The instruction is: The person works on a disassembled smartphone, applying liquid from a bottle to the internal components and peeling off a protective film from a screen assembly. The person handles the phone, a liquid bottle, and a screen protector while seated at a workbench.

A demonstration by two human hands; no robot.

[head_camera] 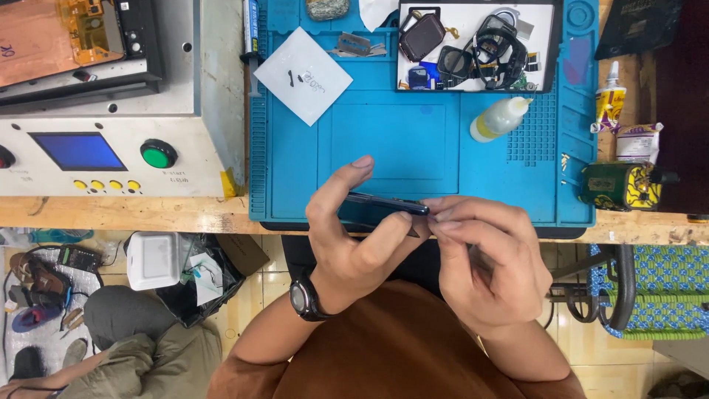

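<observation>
Both hands, left hand (pixel 354 236) and right hand (pixel 484 258), pinch a dark phone (pixel 384 203) edge-on, its face hidden.

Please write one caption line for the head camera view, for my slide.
Both hands, left hand and right hand, hold a dark smartphone edge-on above a blue repair mat.
</observation>
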